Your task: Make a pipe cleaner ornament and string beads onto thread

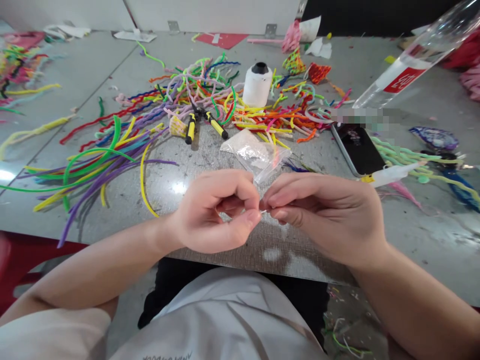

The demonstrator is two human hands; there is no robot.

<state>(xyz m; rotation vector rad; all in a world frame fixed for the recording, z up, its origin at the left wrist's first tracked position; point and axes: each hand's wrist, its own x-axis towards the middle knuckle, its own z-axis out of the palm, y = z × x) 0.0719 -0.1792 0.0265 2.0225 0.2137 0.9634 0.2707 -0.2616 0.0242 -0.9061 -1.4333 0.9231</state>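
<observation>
The left hand (200,200) and right hand (333,215) pinch a tiny white piece (264,211), seemingly mid-work, with uncombined fuzzy stems (161,107) lying beyond.

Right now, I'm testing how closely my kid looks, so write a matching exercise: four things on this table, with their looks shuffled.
1. Pliers
2. Phone
3. Spool
4. Small bag

A. White body, black top
B. See-through plastic
C. Yellow-and-black handles
D. Dark screen facing up

Pairs: 1-C, 2-D, 3-A, 4-B
</observation>
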